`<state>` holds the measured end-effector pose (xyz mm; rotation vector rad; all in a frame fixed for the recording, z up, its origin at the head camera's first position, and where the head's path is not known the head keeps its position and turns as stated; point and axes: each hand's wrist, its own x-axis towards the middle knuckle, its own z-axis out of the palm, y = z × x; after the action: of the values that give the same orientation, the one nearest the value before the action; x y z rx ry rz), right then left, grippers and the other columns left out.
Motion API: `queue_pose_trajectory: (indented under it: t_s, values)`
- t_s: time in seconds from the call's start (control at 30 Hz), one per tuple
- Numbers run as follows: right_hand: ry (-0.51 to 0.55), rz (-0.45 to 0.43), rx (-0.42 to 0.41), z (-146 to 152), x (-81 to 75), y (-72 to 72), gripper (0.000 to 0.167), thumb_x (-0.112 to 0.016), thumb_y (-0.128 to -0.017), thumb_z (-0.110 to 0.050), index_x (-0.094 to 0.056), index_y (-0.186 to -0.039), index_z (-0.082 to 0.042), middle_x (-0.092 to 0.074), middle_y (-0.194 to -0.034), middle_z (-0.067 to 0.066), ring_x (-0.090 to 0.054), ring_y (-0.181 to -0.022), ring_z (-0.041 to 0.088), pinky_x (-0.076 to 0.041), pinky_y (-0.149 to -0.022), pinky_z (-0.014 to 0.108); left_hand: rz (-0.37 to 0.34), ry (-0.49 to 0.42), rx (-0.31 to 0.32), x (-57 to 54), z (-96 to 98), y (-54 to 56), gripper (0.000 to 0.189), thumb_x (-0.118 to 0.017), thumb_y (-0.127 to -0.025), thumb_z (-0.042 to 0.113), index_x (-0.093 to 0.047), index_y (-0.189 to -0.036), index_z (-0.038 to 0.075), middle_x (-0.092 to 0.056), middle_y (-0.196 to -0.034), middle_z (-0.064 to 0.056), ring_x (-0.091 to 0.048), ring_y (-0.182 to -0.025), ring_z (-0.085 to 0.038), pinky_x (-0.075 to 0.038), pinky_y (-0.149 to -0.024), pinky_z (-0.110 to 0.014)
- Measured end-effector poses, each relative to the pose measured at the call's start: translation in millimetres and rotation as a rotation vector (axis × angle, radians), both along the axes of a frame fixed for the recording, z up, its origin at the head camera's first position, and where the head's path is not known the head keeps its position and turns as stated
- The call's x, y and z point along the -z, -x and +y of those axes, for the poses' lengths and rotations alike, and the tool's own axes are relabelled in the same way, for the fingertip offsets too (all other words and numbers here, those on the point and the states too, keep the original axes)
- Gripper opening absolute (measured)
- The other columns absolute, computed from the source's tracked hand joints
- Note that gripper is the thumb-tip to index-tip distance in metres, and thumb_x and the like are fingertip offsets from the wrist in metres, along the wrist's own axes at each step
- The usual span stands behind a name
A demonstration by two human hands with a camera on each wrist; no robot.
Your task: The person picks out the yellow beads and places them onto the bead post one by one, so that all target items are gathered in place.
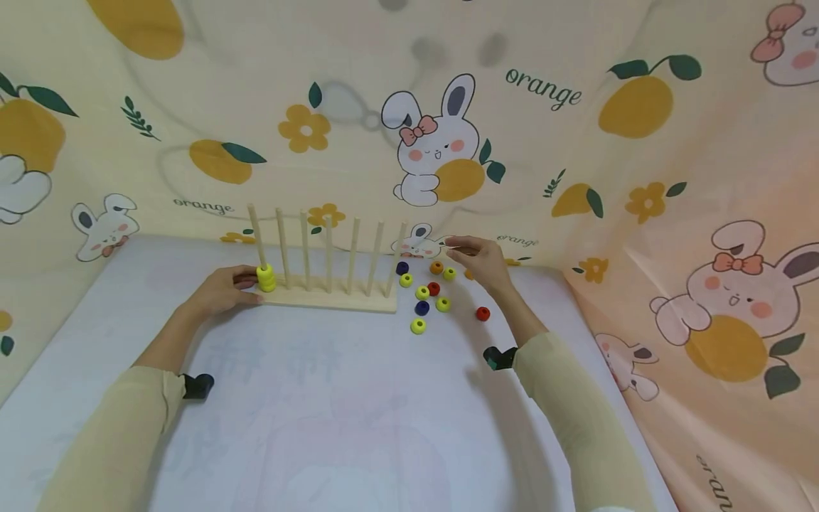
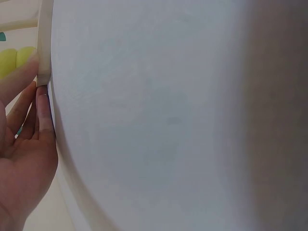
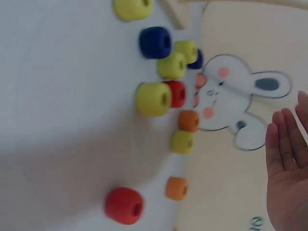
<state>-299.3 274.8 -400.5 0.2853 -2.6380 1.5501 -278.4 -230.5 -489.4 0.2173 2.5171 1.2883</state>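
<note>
In the head view, the wooden rack (image 1: 329, 302) stands on the desk (image 1: 307, 398), yellow beads (image 1: 265, 279) stacked on the leftmost of its seven pegs. The left hand (image 1: 224, 290) pinches the rack's left end. The right hand (image 1: 483, 259) hovers near loose beads (image 1: 422, 292) of yellow, red, blue and orange, right of the rack; its grip seems apart, though small from here. The left wrist view shows fingers against the base's end. In the right wrist view, the right fingers extend straight, clear of the beads.
</note>
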Motion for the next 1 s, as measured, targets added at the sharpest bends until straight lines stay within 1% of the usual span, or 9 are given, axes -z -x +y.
queue_pose_trajectory:
  t_s: [0.1, 0.2, 0.33, 0.47, 0.57, 0.63, 0.73, 0.87, 1.0]
  values:
    - [0.027, 0.036, 0.044, 5.5, 13.3, 0.8, 0.03, -0.075, -0.09, -0.02, -0.073, -0.117, -0.007, -0.069, -0.119, 0.018, -0.068, -0.102, 0.022, -0.057, -0.086, 0.022, 0.006, 0.006, 0.006, -0.7, 0.4, -0.1, 0.076, -0.076, -0.089, 0.015, -0.034, -0.148, -0.009, -0.041, -0.148, -0.03, -0.04, -0.137, -0.044, -0.034, -0.115, -0.052]
    - [0.05, 0.08, 0.086, 9.6, 25.9, 1.6, 0.028, -0.076, -0.089, -0.017, -0.074, -0.114, -0.005, -0.07, -0.114, 0.021, -0.07, -0.098, 0.021, -0.057, -0.076, 0.019, 0.008, 0.001, 0.008, -2.2, 1.4, -0.4, 0.075, -0.075, -0.089, 0.013, -0.034, -0.148, -0.01, -0.041, -0.148, -0.03, -0.041, -0.136, -0.044, -0.034, -0.115, -0.052]
    - [0.042, 0.086, 0.139, 15.2, 43.5, 3.9, 0.028, -0.076, -0.089, -0.016, -0.074, -0.113, -0.004, -0.071, -0.113, 0.02, -0.07, -0.096, 0.017, -0.056, -0.073, 0.017, 0.011, -0.007, 0.014, -3.5, 2.2, -0.7, 0.074, -0.074, -0.089, 0.011, -0.034, -0.147, -0.01, -0.041, -0.148, -0.03, -0.041, -0.137, -0.044, -0.034, -0.115, -0.052]
    - [0.027, 0.075, 0.174, 18.7, 55.8, 5.3, 0.027, -0.075, -0.089, -0.014, -0.073, -0.115, -0.005, -0.072, -0.114, 0.015, -0.068, -0.098, 0.017, -0.056, -0.081, 0.019, 0.009, -0.006, 0.014, -3.1, 2.2, -0.2, 0.074, -0.074, -0.089, 0.012, -0.034, -0.148, -0.009, -0.041, -0.148, -0.03, -0.041, -0.137, -0.043, -0.034, -0.116, -0.051]
    - [0.021, 0.069, 0.183, 19.2, 60.8, 6.1, 0.028, -0.074, -0.09, -0.011, -0.072, -0.117, -0.004, -0.072, -0.115, 0.013, -0.069, -0.101, 0.021, -0.057, -0.087, 0.026, 0.003, -0.013, 0.007, -2.6, 2.6, 0.1, 0.074, -0.074, -0.089, 0.011, -0.034, -0.148, -0.009, -0.041, -0.149, -0.029, -0.04, -0.137, -0.042, -0.034, -0.116, -0.05]
    - [-0.004, 0.052, 0.195, 19.2, 63.7, 6.3, 0.031, -0.073, -0.09, -0.011, -0.071, -0.12, -0.004, -0.071, -0.116, 0.013, -0.068, -0.104, 0.023, -0.056, -0.092, 0.031, 0.001, -0.018, 0.006, -2.3, 2.7, 0.3, 0.074, -0.074, -0.089, 0.01, -0.034, -0.148, -0.009, -0.041, -0.149, -0.029, -0.04, -0.137, -0.042, -0.034, -0.116, -0.05]
    - [-0.052, 0.0, 0.233, 18.9, 67.9, 6.3, 0.034, -0.074, -0.09, -0.016, -0.07, -0.123, -0.007, -0.071, -0.118, 0.009, -0.067, -0.108, 0.022, -0.053, -0.098, 0.035, -0.002, -0.021, 0.007, -2.2, 3.0, 0.3, 0.074, -0.074, -0.089, 0.011, -0.033, -0.148, -0.009, -0.04, -0.149, -0.029, -0.04, -0.138, -0.042, -0.034, -0.116, -0.05]
    - [-0.093, -0.047, 0.24, 18.8, 74.3, 8.1, 0.039, -0.074, -0.091, -0.02, -0.068, -0.127, -0.007, -0.071, -0.12, 0.01, -0.066, -0.111, 0.023, -0.051, -0.101, 0.037, -0.004, -0.019, 0.002, -2.4, 2.4, -0.5, 0.075, -0.074, -0.089, 0.012, -0.033, -0.149, -0.009, -0.04, -0.149, -0.029, -0.04, -0.137, -0.043, -0.034, -0.116, -0.051]
    - [-0.149, -0.064, 0.25, 19.0, 77.8, 9.2, 0.039, -0.073, -0.091, -0.02, -0.067, -0.127, -0.007, -0.07, -0.122, 0.011, -0.065, -0.113, 0.025, -0.05, -0.103, 0.04, -0.005, -0.023, -0.003, -0.4, 2.5, -1.2, 0.075, -0.075, -0.088, 0.012, -0.034, -0.148, -0.009, -0.041, -0.148, -0.029, -0.041, -0.137, -0.043, -0.035, -0.115, -0.051]
